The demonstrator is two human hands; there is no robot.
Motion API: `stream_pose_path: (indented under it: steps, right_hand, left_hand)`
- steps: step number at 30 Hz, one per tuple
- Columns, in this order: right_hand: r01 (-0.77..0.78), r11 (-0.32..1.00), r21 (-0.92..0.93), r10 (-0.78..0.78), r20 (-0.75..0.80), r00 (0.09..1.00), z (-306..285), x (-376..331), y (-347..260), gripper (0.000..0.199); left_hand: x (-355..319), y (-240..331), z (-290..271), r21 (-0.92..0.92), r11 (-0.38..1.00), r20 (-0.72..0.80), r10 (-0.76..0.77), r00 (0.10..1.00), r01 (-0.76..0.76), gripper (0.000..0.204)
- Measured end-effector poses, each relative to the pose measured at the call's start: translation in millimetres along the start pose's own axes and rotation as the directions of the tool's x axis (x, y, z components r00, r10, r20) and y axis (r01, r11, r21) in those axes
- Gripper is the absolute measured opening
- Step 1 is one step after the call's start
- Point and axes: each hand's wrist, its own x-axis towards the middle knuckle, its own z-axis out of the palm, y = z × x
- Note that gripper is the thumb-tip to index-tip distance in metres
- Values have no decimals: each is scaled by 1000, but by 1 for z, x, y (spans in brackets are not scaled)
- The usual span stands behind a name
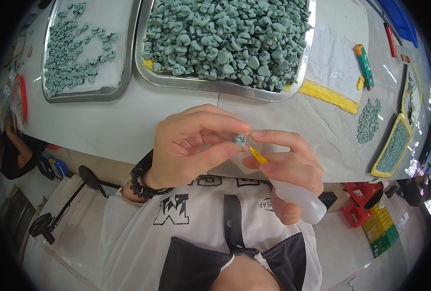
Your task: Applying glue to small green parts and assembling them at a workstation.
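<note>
Between the thumb and forefinger of my left hand [191,140] is a small grey-green molded piece [240,139]. My right hand [293,169] is closed round a translucent white squeeze bottle [300,201] with a yellow nozzle [258,155]. A thin tip on the nozzle points at the piece and reaches its edge; whether it touches cannot be made out. My right forefinger stretches to the piece's far side, close to my left fingertips. Both hands are in front of the table's near edge, above my lap.
A metal tray [215,86] heaped with grey-green pieces stands ahead. To its left, another metal tray [87,95] holds a looser spread. On the right are a green utility knife [364,67], a pile of tiny parts [369,121] and a yellow-rimmed tray [374,167]. Another person [19,150] sits far left.
</note>
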Motion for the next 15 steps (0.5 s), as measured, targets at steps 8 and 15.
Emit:
stream_pose_path:
  steps: [8, 15]
  right_hand:
    - [-28, 982, -186, 18, -59, 998, -23, -10, -9, 41]
    - [50, 578, -815, 31, 82, 996, -75, -27, 17, 29]
  left_hand:
    - [-3, 2, 1, 104, 992, -13, -73, 997, 74, 26]
    - [1, 3, 11, 226, 972, 11, -67, 998, 62, 22]
